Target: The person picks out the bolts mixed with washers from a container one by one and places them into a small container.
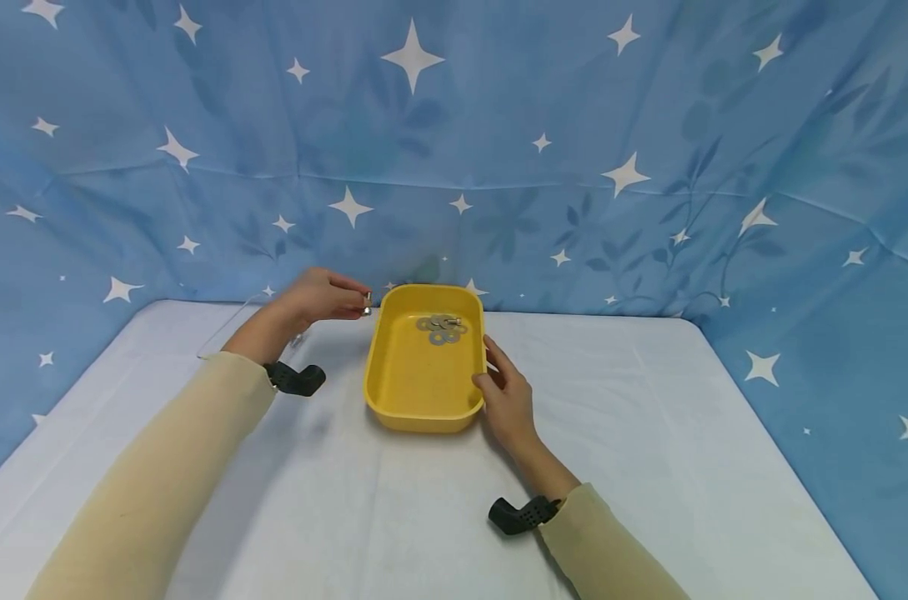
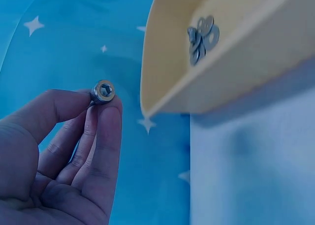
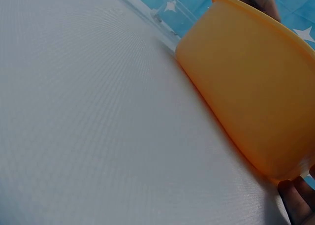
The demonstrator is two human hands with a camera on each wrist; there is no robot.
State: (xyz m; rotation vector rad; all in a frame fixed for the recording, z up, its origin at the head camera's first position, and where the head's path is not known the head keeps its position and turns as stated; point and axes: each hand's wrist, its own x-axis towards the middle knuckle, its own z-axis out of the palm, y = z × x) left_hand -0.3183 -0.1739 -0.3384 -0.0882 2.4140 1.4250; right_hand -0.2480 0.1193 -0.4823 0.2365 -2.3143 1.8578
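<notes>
Left hand (image 1: 320, 298) of mine pinches a small silver hex-socket bolt (image 2: 103, 92) beside the yellow plastic tray (image 1: 393, 392), which holds grey metal washers (image 1: 440, 328); my right hand (image 1: 508, 398) rests relaxed against its rim.

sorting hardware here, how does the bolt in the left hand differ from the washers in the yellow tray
The socket-head bolt is pinched in the left hand fingers, held in the air beside the tray; the washers lie loose on the floor of the yellow tray. The bolt shows a thick round head with a hex recess; the washers are thin flat rings with open holes. The bolt is single; the washers sit in a small overlapping pile. Both look like silvery metal.
</notes>
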